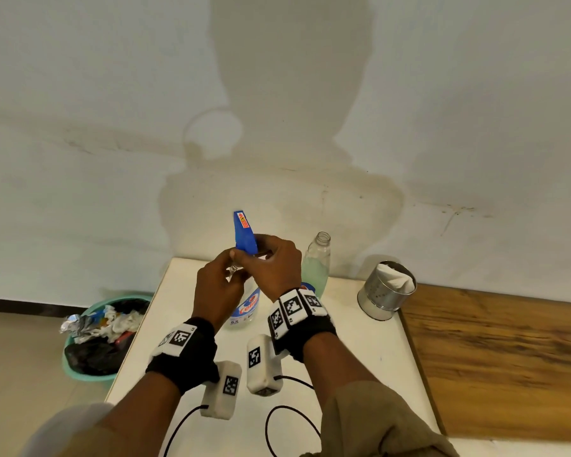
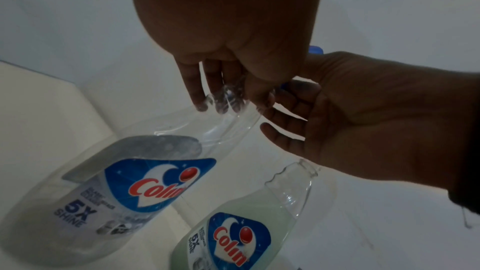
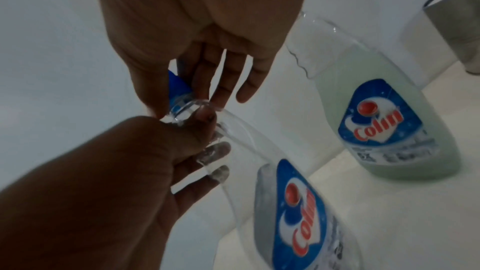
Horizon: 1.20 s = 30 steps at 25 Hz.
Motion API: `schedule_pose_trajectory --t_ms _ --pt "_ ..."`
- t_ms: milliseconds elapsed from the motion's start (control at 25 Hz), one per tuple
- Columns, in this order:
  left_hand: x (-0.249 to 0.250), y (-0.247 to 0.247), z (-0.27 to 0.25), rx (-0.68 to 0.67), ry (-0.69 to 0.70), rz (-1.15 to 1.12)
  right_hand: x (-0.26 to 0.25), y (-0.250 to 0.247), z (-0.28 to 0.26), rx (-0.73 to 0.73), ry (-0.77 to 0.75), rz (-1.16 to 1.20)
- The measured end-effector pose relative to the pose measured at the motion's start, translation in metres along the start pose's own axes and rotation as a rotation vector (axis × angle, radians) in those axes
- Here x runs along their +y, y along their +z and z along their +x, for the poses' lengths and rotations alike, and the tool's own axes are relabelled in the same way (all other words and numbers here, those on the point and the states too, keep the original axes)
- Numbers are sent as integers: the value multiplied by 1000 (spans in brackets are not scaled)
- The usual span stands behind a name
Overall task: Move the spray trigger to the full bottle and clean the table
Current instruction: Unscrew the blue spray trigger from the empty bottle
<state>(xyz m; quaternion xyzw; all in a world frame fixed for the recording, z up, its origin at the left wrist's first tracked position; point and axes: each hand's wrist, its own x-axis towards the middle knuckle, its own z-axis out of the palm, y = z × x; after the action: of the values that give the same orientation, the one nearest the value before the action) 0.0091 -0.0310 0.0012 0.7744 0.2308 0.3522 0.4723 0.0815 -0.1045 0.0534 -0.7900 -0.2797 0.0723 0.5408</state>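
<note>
The blue spray trigger [image 1: 243, 231] sits on the neck of the empty clear Colin bottle [image 1: 248, 306], which stands on the white table [image 1: 360, 354]. My left hand [image 1: 219, 280] grips that bottle's neck [image 2: 228, 100] with fingers curled round it. My right hand [image 1: 272, 260] holds the trigger's collar [image 3: 178, 86] just above, thumb and fingers wrapped round it. The full bottle [image 1: 317, 263] of pale green liquid stands just to the right, its mouth uncapped. In the wrist views the empty bottle [image 3: 298, 213] and the full bottle [image 2: 246, 225] stand side by side.
A steel tin [image 1: 384, 300] holding a white cloth stands at the table's back right. A wooden top [image 1: 495, 357] adjoins the table on the right. A green bin [image 1: 101, 338] full of rubbish stands on the floor at the left. The wall runs close behind.
</note>
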Motion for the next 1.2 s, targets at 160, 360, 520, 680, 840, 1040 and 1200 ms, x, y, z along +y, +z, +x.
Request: schedule_pose_trajectory --t_ms 160,360,520,680,840,1040,1200 --pt "-2 -2 2 -33 -1 0 0 -9 3 -98 -51 -40" --pt "-3 -2 2 -39 -24 5 8 -11 2 -112 -38 -4" --pt "-6 0 4 -26 -67 16 12 -14 1 -110 -25 53" --pt "-6 -1 4 -29 -63 -5 13 -10 -8 -86 -30 112" --pt "-6 -1 3 -31 -113 -78 13 -2 -10 -34 -6 115" --pt "-6 -3 4 -50 -122 -97 13 -4 -2 -118 11 14" --pt "-6 -1 6 -59 -145 -52 15 -18 9 -221 10 -29"
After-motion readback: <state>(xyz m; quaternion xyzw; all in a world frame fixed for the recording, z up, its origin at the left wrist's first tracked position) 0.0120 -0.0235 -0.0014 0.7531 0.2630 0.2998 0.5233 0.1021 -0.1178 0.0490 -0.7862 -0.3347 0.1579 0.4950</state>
